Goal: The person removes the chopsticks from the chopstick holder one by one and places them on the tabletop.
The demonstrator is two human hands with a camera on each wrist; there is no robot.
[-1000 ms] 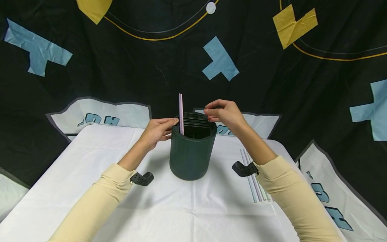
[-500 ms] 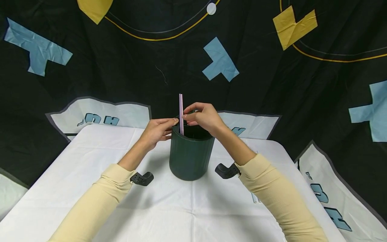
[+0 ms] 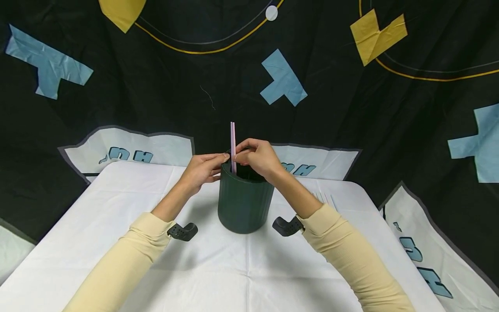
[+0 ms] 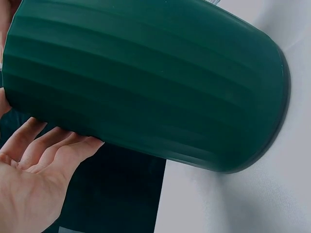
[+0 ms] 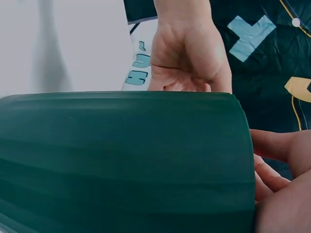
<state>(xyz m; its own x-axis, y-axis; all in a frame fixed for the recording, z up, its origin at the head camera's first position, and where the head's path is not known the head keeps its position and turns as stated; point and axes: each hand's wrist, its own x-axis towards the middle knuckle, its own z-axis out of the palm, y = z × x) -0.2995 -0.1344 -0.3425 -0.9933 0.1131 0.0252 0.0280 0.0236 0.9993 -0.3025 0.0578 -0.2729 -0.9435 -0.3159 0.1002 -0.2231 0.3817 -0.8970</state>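
Green holder point(image 3: 244, 201) stands upright on the table point(image 3: 218, 277). Your left hand point(image 3: 202, 169) steadies its rim, fingers straight. Your right hand point(image 3: 258, 159) pinches the pink straws point(image 3: 233, 141) standing inside.

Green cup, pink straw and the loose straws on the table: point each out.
Green cup point(image 3: 243, 203), head view, ribbed front wall.
Pink straw point(image 3: 233, 136), head view, upper shaft above the rim.
Loose straws point(image 3: 325, 198), head view, far ends beside the right forearm.

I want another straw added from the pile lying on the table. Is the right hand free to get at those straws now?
Probably not straight away: the right hand is up at the green holder's rim pinching the upright straw, and its forearm lies over the loose straws.
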